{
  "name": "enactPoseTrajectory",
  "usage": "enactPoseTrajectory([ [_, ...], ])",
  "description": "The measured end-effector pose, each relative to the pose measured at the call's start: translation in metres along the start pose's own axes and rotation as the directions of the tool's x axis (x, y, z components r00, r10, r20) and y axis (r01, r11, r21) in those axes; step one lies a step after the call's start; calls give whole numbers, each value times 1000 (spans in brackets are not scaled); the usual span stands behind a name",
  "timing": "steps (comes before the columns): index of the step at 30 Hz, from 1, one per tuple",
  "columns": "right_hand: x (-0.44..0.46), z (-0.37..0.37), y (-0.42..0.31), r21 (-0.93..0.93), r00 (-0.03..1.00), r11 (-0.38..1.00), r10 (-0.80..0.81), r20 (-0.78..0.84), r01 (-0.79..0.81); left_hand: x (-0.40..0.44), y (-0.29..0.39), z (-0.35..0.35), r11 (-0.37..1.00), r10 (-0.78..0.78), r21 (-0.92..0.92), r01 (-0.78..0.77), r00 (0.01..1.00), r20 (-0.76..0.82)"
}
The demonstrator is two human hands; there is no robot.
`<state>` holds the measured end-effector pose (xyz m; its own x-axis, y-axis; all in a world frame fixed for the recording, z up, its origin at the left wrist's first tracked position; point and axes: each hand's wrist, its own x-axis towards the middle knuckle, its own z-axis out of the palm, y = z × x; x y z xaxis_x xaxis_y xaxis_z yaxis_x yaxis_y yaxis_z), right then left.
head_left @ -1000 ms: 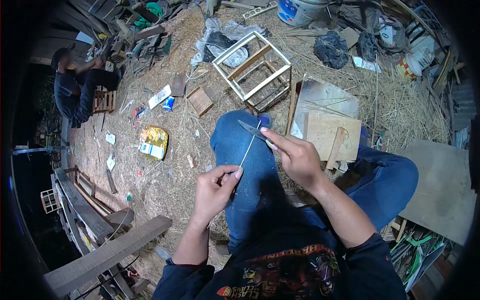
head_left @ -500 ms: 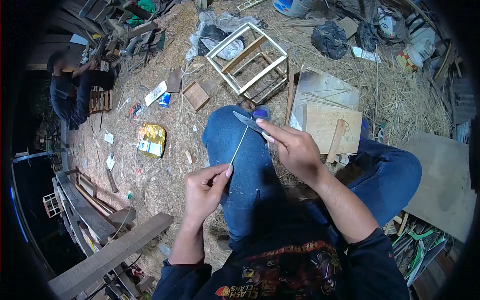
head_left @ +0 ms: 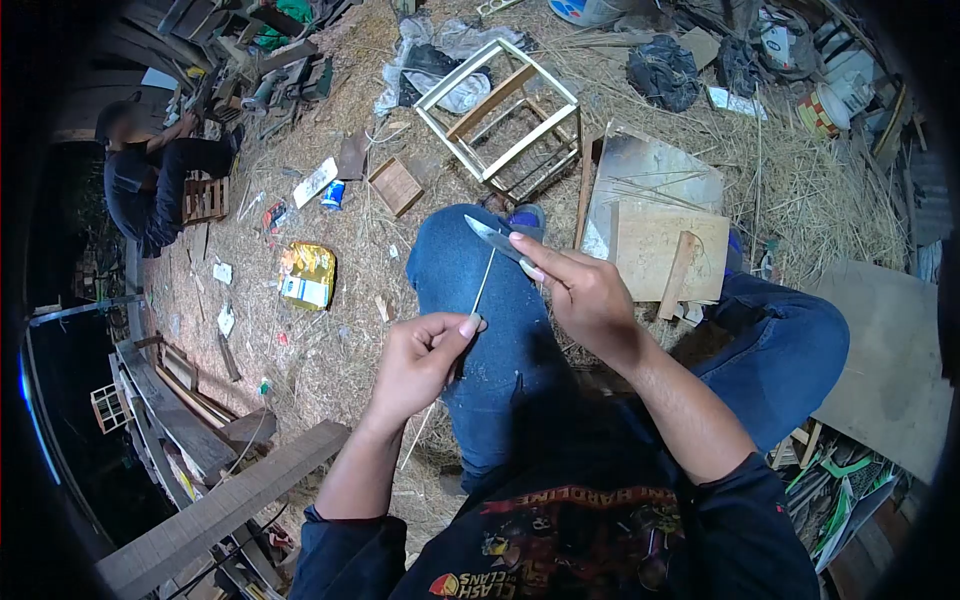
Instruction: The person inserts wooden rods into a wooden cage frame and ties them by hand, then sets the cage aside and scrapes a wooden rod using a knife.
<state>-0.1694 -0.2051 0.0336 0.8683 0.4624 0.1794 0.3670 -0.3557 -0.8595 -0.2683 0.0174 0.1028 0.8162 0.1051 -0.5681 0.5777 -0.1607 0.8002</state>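
Note:
My right hand [head_left: 592,300] is closed around a knife [head_left: 488,236], its index finger laid along the back of the blade, which points up and left over my knee. Between thumb and fingers, my left hand [head_left: 428,362] pinches a thin pale stick [head_left: 484,282]. The stick's upper end meets the blade, and its lower part comes out below my left hand, slanting down and left. Both hands are above my jeans-covered leg [head_left: 450,265]. The knife's handle is mostly hidden inside my right hand.
Ahead stands a wooden frame [head_left: 500,120], with a small wooden tray [head_left: 395,187] beside it. Boards [head_left: 670,245] lie at the right. A yellow packet [head_left: 307,275] is on the straw-covered ground. A wooden beam [head_left: 230,510] crosses the lower left. Another person [head_left: 150,180] sits far left.
My left hand has moved up and slightly right, closer to the blade. The stick's lower part now shows below that hand. My right hand with the knife has barely moved.

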Motion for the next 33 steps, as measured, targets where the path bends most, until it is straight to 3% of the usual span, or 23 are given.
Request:
enactPoseTrajectory([
  [9, 2, 9, 10, 43, 997, 999, -25, -72, 29, 9, -21, -9, 972, -2, -233, 17, 998, 62],
  [13, 2, 7, 6, 75, 996, 996, -38, -76, 44, 8, -24, -9, 980, 32, -195, -27, 999, 23],
  [15, 0, 0, 0, 36, 995, 999, 35, 90, -39, 8, -23, -10, 977, 15, -212, -10, 1000, 21],
  [16, 1, 0, 1, 36, 995, 999, 36, 91, -39, 8, -24, -11, 977, 14, -212, -10, 1000, 21],
  [21, 5, 7, 10, 11, 996, 997, -77, -43, 78, 9, -25, -12, 974, 17, -228, -13, 1000, 17],
  [31, -2, 11, 6, 47, 993, 994, -96, -70, 100, 10, -30, -14, 964, 19, -265, -12, 1000, 23],
  [33, -10, 3, -6, -57, 995, 997, -46, 93, 52, 10, -30, -13, 963, -4, -270, 3, 1000, -5],
])
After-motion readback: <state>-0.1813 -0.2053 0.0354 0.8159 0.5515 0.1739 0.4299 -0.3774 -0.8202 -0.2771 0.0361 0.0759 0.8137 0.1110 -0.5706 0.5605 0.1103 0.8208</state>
